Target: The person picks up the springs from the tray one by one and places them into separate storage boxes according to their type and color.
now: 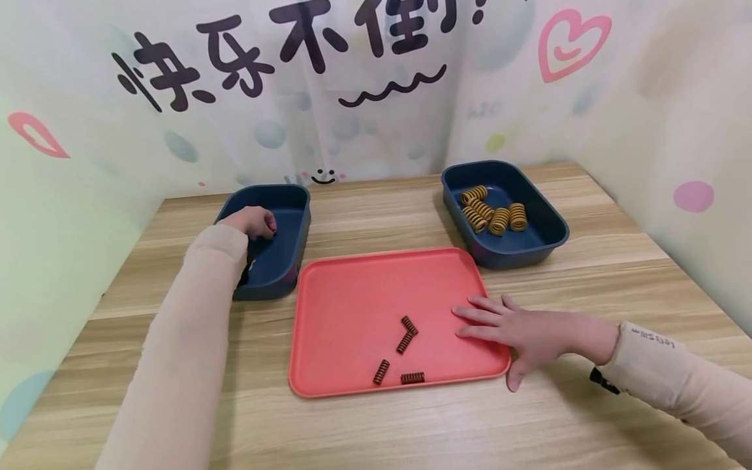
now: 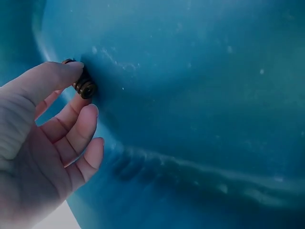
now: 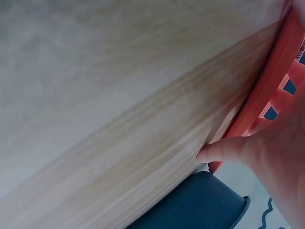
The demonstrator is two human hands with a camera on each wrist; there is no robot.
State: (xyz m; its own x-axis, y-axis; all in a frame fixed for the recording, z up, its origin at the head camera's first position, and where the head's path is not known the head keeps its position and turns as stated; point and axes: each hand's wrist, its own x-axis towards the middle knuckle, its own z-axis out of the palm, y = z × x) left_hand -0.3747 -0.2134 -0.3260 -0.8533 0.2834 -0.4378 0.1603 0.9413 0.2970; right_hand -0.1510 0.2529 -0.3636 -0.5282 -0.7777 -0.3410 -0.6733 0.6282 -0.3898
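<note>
Inside the left blue bin (image 1: 302,245), my left hand (image 1: 256,222) pinches a small dark brown coil spring (image 2: 86,88) between thumb and fingers. The left wrist view shows the spring close to the bin's blue surface. My right hand (image 1: 519,329) lies spread over the right edge of the red tray (image 1: 346,300), its fingers on the tray and its thumb (image 3: 221,149) outside the rim. Several small brown springs lie on the tray: a pair touching, one tilted spring (image 1: 381,371) and one spring (image 1: 412,378) along the front rim.
A second blue bin (image 1: 543,232) stands at the back right and holds several larger yellow springs (image 1: 499,221). The wooden table (image 1: 364,431) extends around the tray. A printed curtain (image 1: 376,143) hangs behind the table's back edge.
</note>
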